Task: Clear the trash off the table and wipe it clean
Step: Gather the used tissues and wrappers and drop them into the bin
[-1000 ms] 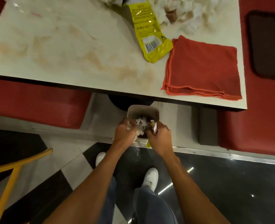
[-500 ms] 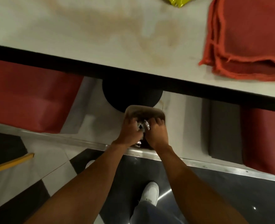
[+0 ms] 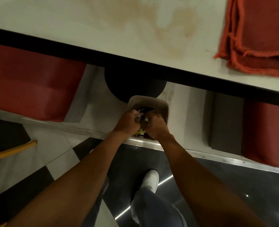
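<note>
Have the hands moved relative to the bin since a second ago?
Yes. Left hand and right hand have drawn together over the bin, pressing the trash lower inside its rim.

- Two hands: left hand (image 3: 127,124), right hand (image 3: 156,126).
- One bin (image 3: 149,100).
- Crumpled trash (image 3: 140,132) gripped in both hands (pieces too bunched to count).
- One table (image 3: 86,30).
- One red cloth (image 3: 258,35), folded.
- Two red seats: left seat (image 3: 28,86), right seat (image 3: 266,131).
- One white shoe (image 3: 150,180) plainly seen.
- One yellow chair (image 3: 9,153), seen in part.
</note>
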Tool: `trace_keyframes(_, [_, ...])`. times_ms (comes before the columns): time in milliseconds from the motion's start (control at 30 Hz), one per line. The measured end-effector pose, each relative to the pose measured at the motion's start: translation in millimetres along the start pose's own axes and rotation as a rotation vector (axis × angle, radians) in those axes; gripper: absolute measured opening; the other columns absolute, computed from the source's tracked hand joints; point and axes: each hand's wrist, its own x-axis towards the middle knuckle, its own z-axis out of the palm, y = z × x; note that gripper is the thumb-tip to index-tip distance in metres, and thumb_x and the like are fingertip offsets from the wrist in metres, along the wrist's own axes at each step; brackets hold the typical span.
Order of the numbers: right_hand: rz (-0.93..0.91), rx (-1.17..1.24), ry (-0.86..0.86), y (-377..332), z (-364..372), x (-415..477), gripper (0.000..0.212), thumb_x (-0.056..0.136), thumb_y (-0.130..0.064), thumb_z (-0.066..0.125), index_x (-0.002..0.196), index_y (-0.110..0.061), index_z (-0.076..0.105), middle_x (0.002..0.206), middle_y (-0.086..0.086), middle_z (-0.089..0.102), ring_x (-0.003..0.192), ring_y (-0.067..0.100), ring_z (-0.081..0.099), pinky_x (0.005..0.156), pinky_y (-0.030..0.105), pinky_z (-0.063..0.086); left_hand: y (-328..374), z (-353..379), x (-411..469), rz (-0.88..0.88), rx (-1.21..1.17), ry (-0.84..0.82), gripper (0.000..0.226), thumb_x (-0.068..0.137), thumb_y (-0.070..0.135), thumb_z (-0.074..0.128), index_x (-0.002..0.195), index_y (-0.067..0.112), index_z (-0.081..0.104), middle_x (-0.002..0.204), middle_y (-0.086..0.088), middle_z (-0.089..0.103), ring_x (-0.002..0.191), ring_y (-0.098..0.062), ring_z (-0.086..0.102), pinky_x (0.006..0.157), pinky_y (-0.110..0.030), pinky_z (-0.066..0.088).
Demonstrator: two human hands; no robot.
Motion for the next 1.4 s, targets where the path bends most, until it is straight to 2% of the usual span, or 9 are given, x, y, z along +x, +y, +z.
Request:
trace_keyframes(133, [0.010, -0.021, 0.031, -15.5, -16.2, -22.5, 0.037, 0.093, -0.029, 0.066, 0.128, -0.015, 0.066, 0.120, 0.009, 0.073, 0.109, 0.029, 0.071, 0.097, 0.039, 0.059, 14.6, -20.8, -25.0, -0.100, 0.025, -0.020, 0.036, 0.098, 0.003, 0.058, 0.131, 0.015, 0.064, 0.129, -0.008, 0.067, 0.120, -0.025, 0.064, 0.101, -0.033, 0.051])
trace_keyframes(233, [0.049, -0.003, 0.017, -43.3, -47.3, -58.2, 0.035, 0.086, -0.021, 0.073, 0.121, -0.015, 0.071, 0.114, 0.009, 0.074, 0.100, 0.029, 0.071, 0.090, 0.037, 0.061, 35.0, -39.7, -56.6, -0.133, 0.007, -0.021, 0.041, 0.095, 0.002, 0.061, 0.132, 0.019, 0.064, 0.128, -0.002, 0.068, 0.119, -0.019, 0.064, 0.101, -0.029, 0.051])
trace_keyframes(367, [0.045, 0.067, -0.009, -77.4, -91.0, -110.6, 0.038, 0.089, -0.034, 0.062, 0.124, -0.020, 0.066, 0.119, 0.007, 0.070, 0.105, 0.027, 0.068, 0.095, 0.037, 0.058, 67.3, -62.1, -105.7, -0.105, -0.001, 0.013, 0.033, 0.097, 0.007, 0.062, 0.127, 0.020, 0.066, 0.126, -0.001, 0.069, 0.117, -0.020, 0.065, 0.107, -0.037, 0.052])
trace_keyframes(500, [-0.066, 0.108, 0.033, -112.9, -140.9, -167.2, 0.017, 0.100, -0.016, 0.061, 0.114, -0.015, 0.070, 0.109, 0.006, 0.074, 0.097, 0.024, 0.071, 0.089, 0.030, 0.057, 105.3, -85.2, -158.1, -0.083, -0.016, 0.000, 0.029, 0.099, 0.011, 0.061, 0.122, 0.028, 0.065, 0.123, 0.002, 0.069, 0.115, -0.017, 0.064, 0.106, -0.041, 0.053])
trace_keyframes(633, [-0.178, 0.133, 0.079, -141.4, -191.6, -215.5, 0.018, 0.097, -0.010, 0.062, 0.110, -0.010, 0.074, 0.107, 0.008, 0.075, 0.095, 0.024, 0.071, 0.089, 0.038, 0.060, 142.6, -112.4, -199.4, -0.034, 0.013, 0.054, 0.028, 0.095, 0.011, 0.061, 0.107, 0.036, 0.063, 0.112, 0.003, 0.072, 0.105, -0.016, 0.067, 0.100, -0.042, 0.056])
trace_keyframes(900, [-0.310, 0.155, 0.144, -187.0, -288.1, -265.9, 0.022, 0.095, -0.010, 0.059, 0.107, -0.019, 0.075, 0.097, -0.004, 0.075, 0.085, 0.009, 0.066, 0.076, 0.019, 0.050, 212.4, -179.7, -245.4, 0.107, -0.020, 0.236, 0.024, 0.096, 0.008, 0.058, 0.103, 0.027, 0.070, 0.093, 0.006, 0.075, 0.087, -0.010, 0.071, 0.086, -0.029, 0.058])
trace_keyframes(1133, [-0.360, 0.228, 0.346, -234.5, -358.0, -238.8, 0.024, 0.094, -0.011, 0.062, 0.113, -0.015, 0.077, 0.098, -0.002, 0.075, 0.079, 0.010, 0.065, 0.080, 0.025, 0.052, 264.3, -238.5, -222.9, 0.201, -0.090, 0.335, 0.021, 0.100, 0.013, 0.057, 0.106, 0.027, 0.073, 0.096, 0.009, 0.074, 0.086, -0.010, 0.069, 0.073, -0.013, 0.049])
trace_keyframes(1267, [-0.326, 0.170, 0.386, -261.9, -379.2, -200.6, 0.036, 0.095, -0.012, 0.064, 0.130, -0.016, 0.068, 0.122, 0.004, 0.069, 0.109, 0.021, 0.062, 0.096, 0.035, 0.050, 278.3, -268.3, -193.6, 0.250, -0.101, 0.347, 0.021, 0.102, 0.016, 0.056, 0.110, 0.027, 0.072, 0.105, 0.010, 0.071, 0.085, -0.006, 0.065, 0.068, -0.007, 0.046])
trace_keyframes(1400, [-0.325, -0.012, 0.384, -285.3, -392.1, -156.4, 0.067, 0.087, -0.001, 0.066, 0.150, -0.015, 0.050, 0.151, 0.011, 0.050, 0.137, 0.035, 0.043, 0.114, 0.043, 0.037, 281.7, -299.1, -161.3, 0.293, -0.078, 0.334, 0.025, 0.100, 0.012, 0.057, 0.119, 0.022, 0.070, 0.116, 0.005, 0.067, 0.090, -0.002, 0.062, 0.074, -0.006, 0.042])
